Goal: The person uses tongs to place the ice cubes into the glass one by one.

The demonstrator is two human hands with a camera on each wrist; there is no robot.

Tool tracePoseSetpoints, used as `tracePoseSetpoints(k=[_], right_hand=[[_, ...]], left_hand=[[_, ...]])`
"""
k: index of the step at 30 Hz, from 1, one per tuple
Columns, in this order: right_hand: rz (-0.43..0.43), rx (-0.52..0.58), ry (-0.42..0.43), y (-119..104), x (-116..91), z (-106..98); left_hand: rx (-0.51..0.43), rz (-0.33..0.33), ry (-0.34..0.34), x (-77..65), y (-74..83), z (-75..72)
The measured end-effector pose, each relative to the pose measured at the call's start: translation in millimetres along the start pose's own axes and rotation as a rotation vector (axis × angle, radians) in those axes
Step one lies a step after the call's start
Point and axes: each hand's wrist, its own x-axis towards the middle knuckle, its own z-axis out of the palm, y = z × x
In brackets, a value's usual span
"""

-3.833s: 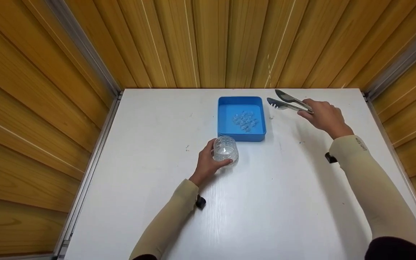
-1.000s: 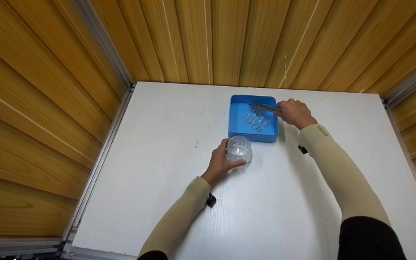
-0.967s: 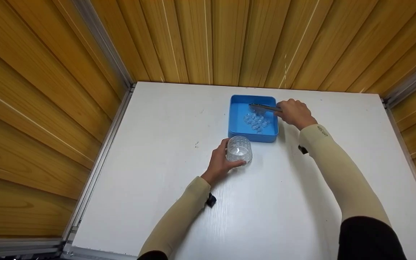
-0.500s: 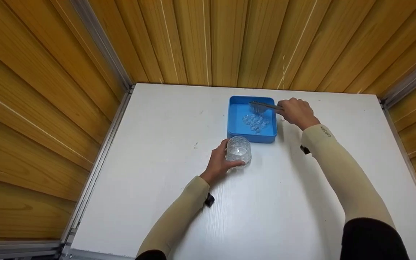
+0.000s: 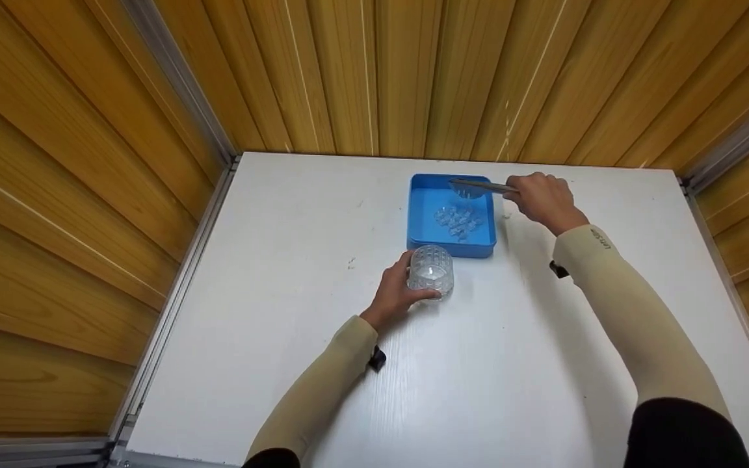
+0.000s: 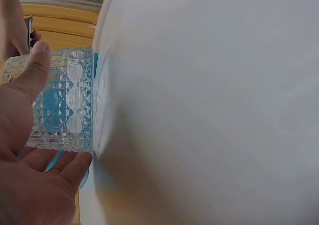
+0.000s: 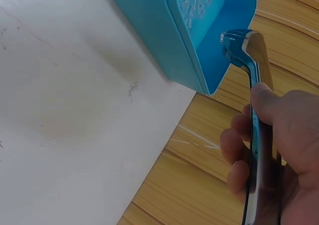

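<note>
My left hand (image 5: 393, 296) grips a clear patterned drinking glass (image 5: 431, 270), which stands upright on the table against the near side of a blue tray. Thumb and fingers lie on opposite sides of the glass (image 6: 75, 100) in the left wrist view. Metal tongs (image 5: 486, 186) are held in my right hand (image 5: 543, 198), their heads above the far part of the tray and their arms pressed close together. At the tongs' tip (image 7: 238, 45) a small clear bit shows; whether it is an ice-like piece is hard to tell. Several clear ice-like pieces (image 5: 458, 222) lie in the tray.
The blue tray (image 5: 449, 249) sits toward the back of the white table (image 5: 296, 260), its walls standing up around the pieces. Wood-patterned panels (image 5: 400, 78) rise behind the table and at both sides.
Earlier the tongs were spread apart to the right of the tray. They then came down into the tray, pressed together, and have since risen slightly toward the right. The left hand keeps the glass in place.
</note>
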Motion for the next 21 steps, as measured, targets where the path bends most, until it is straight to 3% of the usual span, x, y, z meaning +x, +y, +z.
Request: tracePoseSetpoints(k=[13, 21], right_hand=[[-0.054, -0.033, 0.045, -5.7, -15.9, -10.6], [-0.071, -0.016, 0.022, -12.5, -25.2, -12.8]], left_hand=[[0.004, 0.051, -0.02, 3.9, -2.9, 0.0], [-0.007, 0.035, -0.029, 4.1, -2.8, -0.5]])
